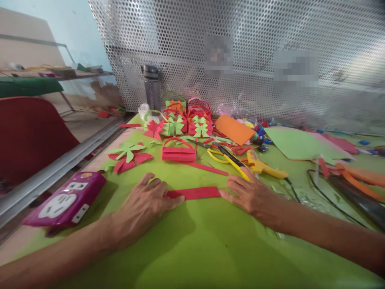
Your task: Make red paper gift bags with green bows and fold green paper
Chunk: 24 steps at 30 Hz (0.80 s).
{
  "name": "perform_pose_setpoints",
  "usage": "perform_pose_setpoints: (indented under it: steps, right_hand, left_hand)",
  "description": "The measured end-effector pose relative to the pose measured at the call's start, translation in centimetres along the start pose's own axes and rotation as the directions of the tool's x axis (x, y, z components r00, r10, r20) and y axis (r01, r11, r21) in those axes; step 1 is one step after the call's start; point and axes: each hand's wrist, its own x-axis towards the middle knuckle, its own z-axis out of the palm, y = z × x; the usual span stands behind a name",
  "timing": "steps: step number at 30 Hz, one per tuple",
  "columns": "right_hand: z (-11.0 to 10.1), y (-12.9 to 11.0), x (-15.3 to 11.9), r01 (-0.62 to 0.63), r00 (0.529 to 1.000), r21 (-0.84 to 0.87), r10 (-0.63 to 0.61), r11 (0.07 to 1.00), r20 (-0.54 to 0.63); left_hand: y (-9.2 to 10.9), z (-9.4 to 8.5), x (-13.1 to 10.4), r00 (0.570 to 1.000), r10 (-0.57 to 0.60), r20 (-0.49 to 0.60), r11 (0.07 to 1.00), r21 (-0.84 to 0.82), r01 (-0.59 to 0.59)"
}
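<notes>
A flat red strip (pixel 198 193), like foam or paper, lies across the green tabletop between my hands. My left hand (pixel 150 196) is closed on its left end, thumb along the near edge and fingers bent behind. At the right end, my right hand (pixel 248 194) has curled fingers, with the thumb tip at the strip's corner; its grip is partly hidden. Just past its fingers is a yellow-and-black utility knife (pixel 233 160). Beyond the strip stands a small red handbag shape (pixel 178 153) with a looped handle, and a thin red strip (pixel 207 168) lies beside it.
A purple power strip (pixel 67 198) sits at left, near red and green bow cutouts (pixel 129 154). Finished little bags (pixel 200 126) and a bottle (pixel 152 86) stand before the perforated metal panel (pixel 180 40). Scissors (pixel 201 143), a yellow glue gun (pixel 264 166) and green sheets (pixel 300 142) lie rightward.
</notes>
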Motion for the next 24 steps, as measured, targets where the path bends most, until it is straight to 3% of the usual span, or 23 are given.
perform_pose_setpoints:
  steps: [2, 4, 7, 10, 11, 13, 18, 24]
  right_hand:
    - [-1.0, 0.0, 0.3, -0.128, 0.992, 0.061, 0.128, 0.99, 0.003]
    - [-2.4, -0.2, 1.6, -0.308, 0.951, 0.228, 0.306, 0.924, 0.044]
    - [-4.0, -0.7, 4.4, -0.531, 0.835, 0.557, 0.506, 0.639, 0.216]
    - [-3.9, -1.1, 7.1, -0.616, 0.781, 0.712, 0.383, 0.338, 0.494]
    - [-3.6, -1.1, 7.7, -0.642, 0.763, 0.708, 0.338, 0.295, 0.551]
    - [-3.0, -1.2, 8.6, -0.683, 0.73, 0.672, 0.303, 0.287, 0.613]
    - [-3.1, -1.2, 9.9, -0.749, 0.658, 0.529, 0.352, 0.4, 0.665]
    - [-3.7, -1.1, 11.1, -0.775, 0.615, 0.455, 0.355, 0.438, 0.704]
  left_hand:
    - [0.2, -0.4, 0.4, 0.998, -0.01, 0.061, 1.0, -0.008, 0.011]
    - [0.6, -0.5, 1.0, 0.997, -0.017, 0.076, 1.0, 0.004, 0.017]
    - [1.5, -0.3, 2.0, 0.998, 0.005, 0.056, 0.999, 0.05, -0.008]
    - [2.2, 0.0, 2.5, 1.0, 0.018, 0.02, 0.998, 0.063, -0.019]
    - [2.4, 0.1, 2.5, 1.0, 0.012, 0.0, 0.999, 0.051, -0.012]
    - [2.5, 0.3, 2.3, 0.999, -0.006, -0.041, 1.0, 0.017, 0.006]
    - [2.4, 0.6, 1.9, 0.99, 0.0, -0.141, 1.0, -0.005, -0.001]
    - [2.4, 0.7, 2.0, 0.979, 0.004, -0.202, 1.0, -0.02, -0.008]
